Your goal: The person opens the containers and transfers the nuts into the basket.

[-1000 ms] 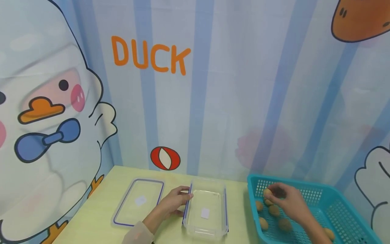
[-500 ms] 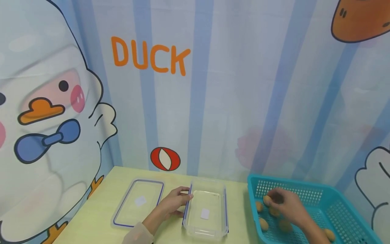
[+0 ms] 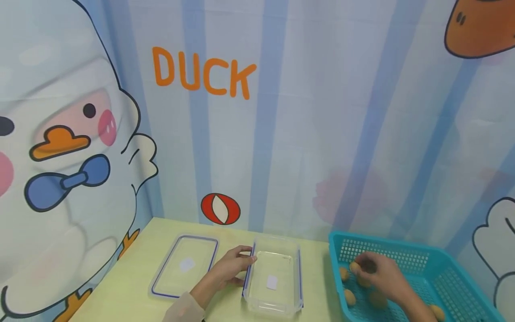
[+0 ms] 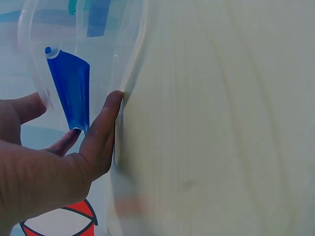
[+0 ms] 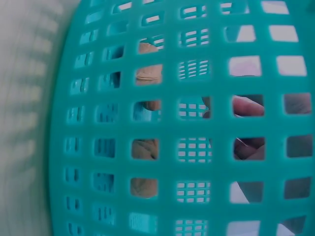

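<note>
My left hand grips the left wall of a clear plastic food container, thumb at the rim and fingers outside. In the left wrist view, the fingers lie beside its blue latch. My right hand is inside a turquoise plastic basket, and its thumb and fingers pinch a walnut. More walnuts lie below and beside that hand, including one walnut near the basket's left wall. Through the basket's holes, the right wrist view shows other walnuts and parts of the fingers.
A clear lid with a blue seal lies flat on the pale yellow table, left of the container. Behind the table hangs a striped curtain with duck prints. The basket stands at the table's right side.
My right hand has moved slightly down and nearer within the basket, with the walnut between its fingertips. My left hand stays on the container. The head view has shifted a little.
</note>
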`<state>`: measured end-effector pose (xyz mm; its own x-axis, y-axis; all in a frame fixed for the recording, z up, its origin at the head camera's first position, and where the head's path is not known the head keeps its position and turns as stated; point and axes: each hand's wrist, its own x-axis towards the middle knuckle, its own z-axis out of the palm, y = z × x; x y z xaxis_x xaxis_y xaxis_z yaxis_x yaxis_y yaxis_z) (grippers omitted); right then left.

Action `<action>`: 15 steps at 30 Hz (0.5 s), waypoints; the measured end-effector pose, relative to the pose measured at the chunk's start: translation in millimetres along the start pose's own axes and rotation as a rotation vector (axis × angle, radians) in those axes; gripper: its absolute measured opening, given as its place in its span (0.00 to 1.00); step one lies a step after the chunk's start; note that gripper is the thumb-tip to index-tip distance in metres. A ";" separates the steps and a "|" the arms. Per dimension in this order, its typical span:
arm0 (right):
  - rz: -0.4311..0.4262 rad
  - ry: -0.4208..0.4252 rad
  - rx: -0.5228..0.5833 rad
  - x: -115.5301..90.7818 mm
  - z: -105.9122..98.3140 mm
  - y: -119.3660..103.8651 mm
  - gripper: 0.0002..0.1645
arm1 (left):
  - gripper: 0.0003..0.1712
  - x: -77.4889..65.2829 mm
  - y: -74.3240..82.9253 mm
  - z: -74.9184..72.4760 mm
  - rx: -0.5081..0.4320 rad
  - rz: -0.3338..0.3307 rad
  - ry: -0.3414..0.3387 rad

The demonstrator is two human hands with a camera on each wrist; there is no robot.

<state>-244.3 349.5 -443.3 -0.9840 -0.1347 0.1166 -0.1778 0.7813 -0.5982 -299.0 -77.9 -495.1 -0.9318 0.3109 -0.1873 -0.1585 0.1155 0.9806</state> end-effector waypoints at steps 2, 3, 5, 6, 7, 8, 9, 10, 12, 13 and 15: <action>0.000 -0.007 0.000 -3.2 -1.8 -1.2 0.18 | 0.37 0.3 0.6 1.6 0.002 0.001 -0.003; -0.003 -0.011 0.002 -5.0 -2.8 -2.1 0.18 | 0.37 0.5 0.8 2.3 0.004 0.001 -0.004; -0.011 -0.017 -0.005 -8.5 -5.0 -4.6 0.20 | 0.37 0.8 1.2 3.7 0.002 0.002 -0.008; -0.020 -0.015 -0.014 -10.1 -5.6 -6.3 0.21 | 0.37 1.3 0.9 4.3 -0.001 0.003 -0.010; -0.030 -0.018 -0.024 -11.5 -5.3 -8.6 0.21 | 0.37 1.4 0.8 4.3 -0.001 0.005 -0.009; -0.037 -0.018 -0.034 -13.1 -4.4 -12.2 0.21 | 0.37 1.4 0.6 4.1 -0.001 0.006 -0.006; -0.033 -0.024 -0.037 -14.9 -3.4 -16.8 0.22 | 0.37 1.4 0.3 3.8 -0.001 0.007 -0.003; -0.026 -0.031 -0.041 -16.5 -2.2 -22.2 0.23 | 0.37 1.3 0.0 3.6 -0.001 0.007 0.001; -0.041 -0.052 -0.033 -20.3 1.4 -35.2 0.25 | 0.37 0.8 -0.5 2.5 0.010 0.012 0.014; -0.050 -0.066 -0.021 -22.3 3.5 -42.1 0.27 | 0.37 0.0 -0.2 1.8 0.023 0.018 0.023; -0.077 -0.092 0.012 -25.9 7.5 -56.6 0.29 | 0.37 -2.0 0.5 -0.2 0.049 0.037 0.035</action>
<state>-208.8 304.2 -418.5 -0.9641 -0.2499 0.0900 -0.2528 0.7593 -0.5996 -297.4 -78.6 -494.2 -0.9478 0.2825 -0.1480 -0.1086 0.1507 0.9826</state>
